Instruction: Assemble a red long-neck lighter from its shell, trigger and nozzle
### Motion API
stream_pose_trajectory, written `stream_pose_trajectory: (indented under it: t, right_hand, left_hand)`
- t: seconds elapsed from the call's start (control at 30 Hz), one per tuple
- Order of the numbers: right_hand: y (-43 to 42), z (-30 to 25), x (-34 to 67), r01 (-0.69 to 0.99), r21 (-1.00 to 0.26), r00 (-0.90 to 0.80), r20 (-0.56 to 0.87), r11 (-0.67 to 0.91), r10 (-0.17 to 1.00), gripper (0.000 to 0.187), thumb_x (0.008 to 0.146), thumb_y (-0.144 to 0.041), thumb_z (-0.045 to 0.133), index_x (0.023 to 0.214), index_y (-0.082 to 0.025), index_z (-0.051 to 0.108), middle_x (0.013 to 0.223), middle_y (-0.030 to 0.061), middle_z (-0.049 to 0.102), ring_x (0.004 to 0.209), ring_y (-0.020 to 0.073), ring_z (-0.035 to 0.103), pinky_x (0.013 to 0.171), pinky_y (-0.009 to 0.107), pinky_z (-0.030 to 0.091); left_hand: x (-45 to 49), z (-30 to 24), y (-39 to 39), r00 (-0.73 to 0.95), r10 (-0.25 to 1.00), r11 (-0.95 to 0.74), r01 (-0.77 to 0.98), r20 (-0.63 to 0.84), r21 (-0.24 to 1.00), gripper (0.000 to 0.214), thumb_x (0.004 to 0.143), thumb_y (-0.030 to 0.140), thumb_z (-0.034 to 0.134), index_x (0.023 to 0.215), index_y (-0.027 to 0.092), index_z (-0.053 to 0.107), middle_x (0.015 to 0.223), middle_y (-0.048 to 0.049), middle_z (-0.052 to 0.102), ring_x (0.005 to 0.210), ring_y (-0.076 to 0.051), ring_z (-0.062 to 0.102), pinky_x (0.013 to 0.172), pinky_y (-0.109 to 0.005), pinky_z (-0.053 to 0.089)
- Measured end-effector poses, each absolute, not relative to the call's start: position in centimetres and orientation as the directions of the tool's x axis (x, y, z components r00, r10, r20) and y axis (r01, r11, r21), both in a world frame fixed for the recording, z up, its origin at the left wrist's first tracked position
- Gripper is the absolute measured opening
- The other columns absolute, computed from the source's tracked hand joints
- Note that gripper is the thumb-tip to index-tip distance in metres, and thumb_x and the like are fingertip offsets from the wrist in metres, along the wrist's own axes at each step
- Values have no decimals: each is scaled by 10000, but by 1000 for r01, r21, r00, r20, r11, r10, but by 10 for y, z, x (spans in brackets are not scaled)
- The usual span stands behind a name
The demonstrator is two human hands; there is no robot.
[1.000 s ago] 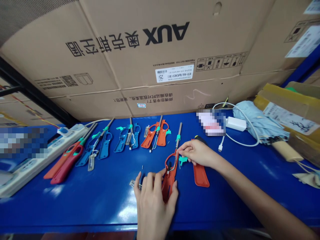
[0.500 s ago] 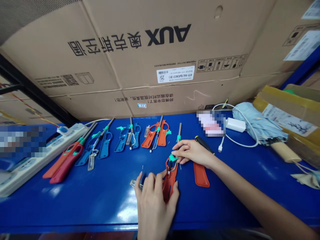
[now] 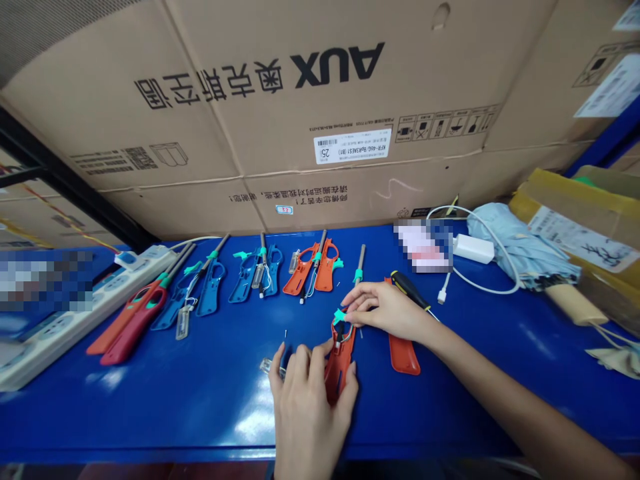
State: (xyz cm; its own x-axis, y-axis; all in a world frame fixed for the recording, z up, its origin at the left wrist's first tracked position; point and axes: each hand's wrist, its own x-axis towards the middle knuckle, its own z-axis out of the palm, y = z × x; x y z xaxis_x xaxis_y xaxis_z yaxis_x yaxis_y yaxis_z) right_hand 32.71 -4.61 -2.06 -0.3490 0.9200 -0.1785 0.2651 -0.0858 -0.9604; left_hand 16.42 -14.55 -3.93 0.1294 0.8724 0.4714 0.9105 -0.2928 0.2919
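Observation:
My left hand [image 3: 310, 393] is closed round an orange lighter half-shell [image 3: 339, 371] lying on the blue table, thumb on its right side and fingers on its left. A small green trigger [image 3: 339, 316] sits at the shell's upper end, pinched at its right edge by the fingertips of my right hand [image 3: 387, 310]. Beyond those fingers extends a metal lighter tube [image 3: 363, 259] with a green collar. Thin wires and a black part lie in the shell. A clear fuel tank [image 3: 267, 365] shows beside my left fingers, partly hidden, with a small screw [image 3: 286, 333] behind it.
Under my right forearm lies another orange half-shell [image 3: 405, 355], beside a black-and-yellow screwdriver [image 3: 411, 291]. Opened blue lighters [image 3: 209, 297] and orange ones [image 3: 327, 267] line the back. A power strip [image 3: 95, 303] is at left; a white charger [image 3: 474, 249] and blue umbrella [image 3: 515, 247] at right.
The green trigger has shifted slightly left and turned a little at my right fingertips. My left hand stays in place on the shell.

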Motion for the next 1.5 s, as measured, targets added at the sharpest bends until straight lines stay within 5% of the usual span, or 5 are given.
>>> stream_pose_trajectory:
  t: [0.33, 1.23, 1.5]
  right_hand:
    - [-35, -7, 351, 114, -920, -502, -378, -374, 778, 333, 632, -187, 753, 949, -125, 671, 784, 29, 715, 726, 124, 682, 728, 239, 560]
    - [-37, -11, 343, 160, -941, -508, -338, -299, 792, 299, 741, -122, 656, 1039, -122, 653, 758, 4, 694, 686, 89, 679, 714, 210, 562]
    - [-41, -24, 332, 211, -974, -482, -182, -88, 857, 310, 755, -130, 642, 1063, -147, 614, 758, 21, 654, 696, 133, 660, 622, 252, 578]
  left_hand:
    - [162, -41, -147, 101, 872, -294, 890, 478, 349, 241, 794, 337, 572, 1005, 224, 594, 760, -4, 617, 711, -182, 606, 982, -484, 294]
    - [164, -42, -151, 68, 848, -324, 852, 526, 412, 290, 769, 298, 624, 1045, 216, 586, 753, 19, 613, 667, -148, 617, 1054, -477, 250]
    - [165, -39, -150, 63, 833, -295, 891, 549, 345, 187, 758, 300, 625, 922, 214, 653, 695, 16, 590, 653, -156, 583, 1020, -501, 264]
